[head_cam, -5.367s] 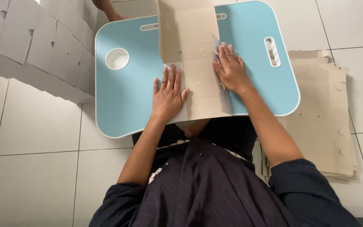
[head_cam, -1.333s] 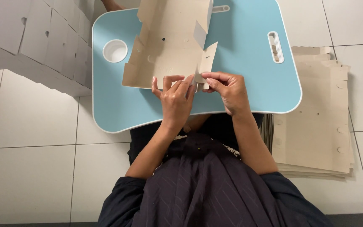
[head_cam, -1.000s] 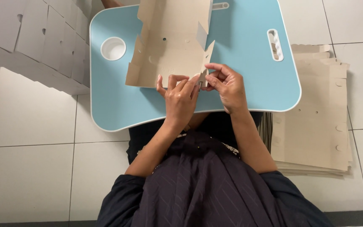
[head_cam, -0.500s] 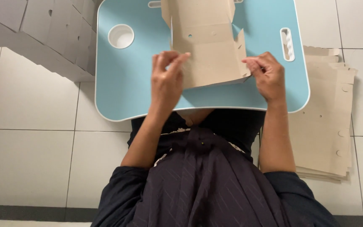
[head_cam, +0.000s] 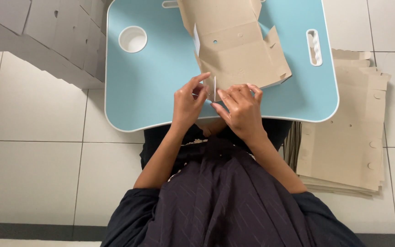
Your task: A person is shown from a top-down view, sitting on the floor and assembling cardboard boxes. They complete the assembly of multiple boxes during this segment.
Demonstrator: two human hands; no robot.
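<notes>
Seen from above, looking down over a dark pinstriped garment (head_cam: 227,206) toward a light-blue lap desk (head_cam: 147,91) set on white floor tiles (head_cam: 28,155).

Cardboard box blank (head_cam: 236,48): brown, partly folded, lying on the upper middle of the desk, far end cut off by the top edge of the view. Side flaps raised along both long edges. Small round holes visible in the panels. Near corner pointing toward the body, at the fingers.

Left hand (head_cam: 188,106): over the near middle of the desk, fingers bent, thumb and forefinger pinched on a thin white-edged flap (head_cam: 214,87) at the near corner of the blank. Flap standing on edge, seen nearly end-on.

Right hand (head_cam: 241,110): just beside the left hand, fingers curled, fingertips pressed against the same near corner of the blank from the right side. Grasping the cardboard edge; exact grip under the fingers hidden.

Both hands close together, nearly touching, at the near edge of the blank.

Desk details: round white cup recess (head_cam: 132,38) at the far left corner; white slotted handle cut-out (head_cam: 314,47) near the right edge.

Surroundings: stack of flat brown cardboard blanks (head_cam: 348,137) on the floor to the right, partly tucked under the desk edge. Rows of grey-white folded boxes (head_cam: 46,32) on the floor at upper left, just beside the desk.
</notes>
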